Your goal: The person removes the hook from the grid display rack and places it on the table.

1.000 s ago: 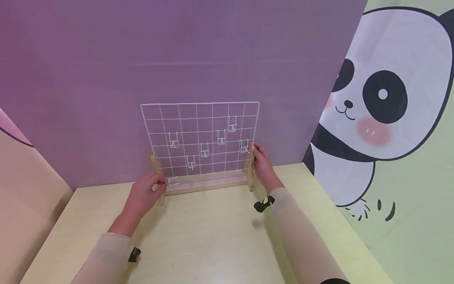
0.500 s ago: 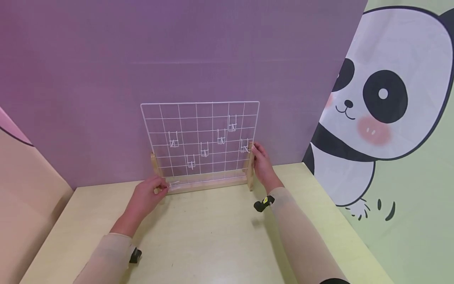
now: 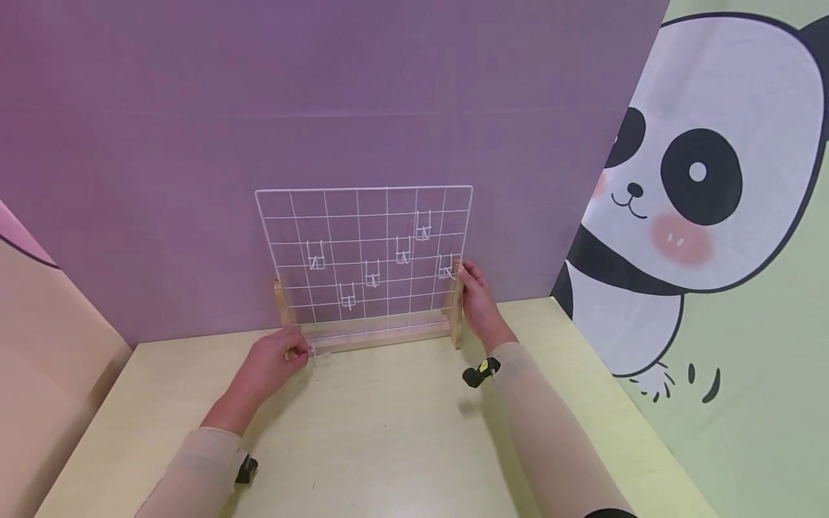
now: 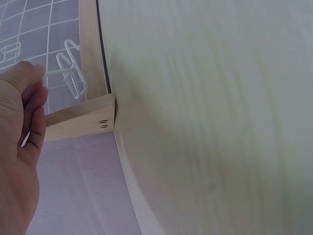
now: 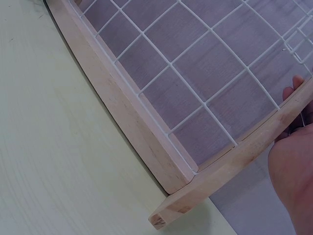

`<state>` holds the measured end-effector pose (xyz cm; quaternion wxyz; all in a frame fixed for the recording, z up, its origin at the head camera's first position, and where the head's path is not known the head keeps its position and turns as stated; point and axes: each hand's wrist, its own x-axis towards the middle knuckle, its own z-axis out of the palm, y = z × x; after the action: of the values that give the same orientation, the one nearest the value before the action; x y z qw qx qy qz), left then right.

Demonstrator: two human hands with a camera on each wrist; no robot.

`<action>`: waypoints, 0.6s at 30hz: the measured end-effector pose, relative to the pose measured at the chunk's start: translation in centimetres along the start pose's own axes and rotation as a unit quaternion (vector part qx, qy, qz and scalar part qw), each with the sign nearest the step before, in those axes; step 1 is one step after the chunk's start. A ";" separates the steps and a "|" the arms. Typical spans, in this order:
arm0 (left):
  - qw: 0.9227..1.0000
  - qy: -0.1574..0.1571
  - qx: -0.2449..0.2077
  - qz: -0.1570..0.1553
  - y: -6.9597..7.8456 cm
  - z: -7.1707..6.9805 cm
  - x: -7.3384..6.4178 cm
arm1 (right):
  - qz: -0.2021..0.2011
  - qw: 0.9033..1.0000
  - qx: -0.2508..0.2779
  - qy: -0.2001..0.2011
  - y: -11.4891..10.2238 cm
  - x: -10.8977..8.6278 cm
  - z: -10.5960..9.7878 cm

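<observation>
A white wire grid panel (image 3: 365, 188) stands upright in a wooden stand (image 3: 382, 336). My left hand (image 3: 275, 357) is at the stand's lower left corner, thumb and fingertips pinching the stem of a white wire hook (image 4: 72, 73). In the left wrist view the hook's bent loops point away from the fingers, overlapping the base bar. On the far side, my right hand (image 3: 481, 298) grips the stand's right upright (image 5: 225, 171), with its fingers partly hidden behind the wood. Several similar wire hooks (image 3: 372, 278) hang on the grid at different heights.
The stand sits toward the back of a pale wooden table (image 3: 382, 432). Close behind it rises a purple wall panel (image 3: 363, 93). A wall with a panda picture (image 3: 702, 173) is at the right, and a peach-coloured panel (image 3: 45, 360) at the left.
My left hand has shifted slightly right and down, carrying the hook from the grid's lower left corner to in front of the base bar. My right hand stays on the upright.
</observation>
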<state>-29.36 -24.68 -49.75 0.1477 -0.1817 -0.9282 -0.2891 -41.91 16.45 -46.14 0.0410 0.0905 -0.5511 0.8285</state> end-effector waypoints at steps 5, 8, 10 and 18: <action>1.000 -0.020 -0.001 -0.007 -0.2 0.1 0.0 | -0.003 1.000 0.001 -0.001 0.0 0.0 0.1; 1.000 -0.031 0.002 -0.005 -0.3 0.1 0.1 | -0.002 1.000 0.001 -0.003 0.0 0.0 0.1; 0.999 -0.035 0.003 -0.004 -0.4 0.2 0.1 | -0.002 1.000 0.003 -0.005 0.0 0.0 0.0; 0.999 -0.035 0.017 0.021 -0.5 0.3 0.0 | -0.001 1.000 -0.001 -0.003 0.1 0.0 0.0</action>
<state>-29.58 -24.85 -50.26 0.1240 -0.2088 -0.9335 -0.2637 -41.94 16.46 -46.24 0.0396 0.0935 -0.5522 0.8275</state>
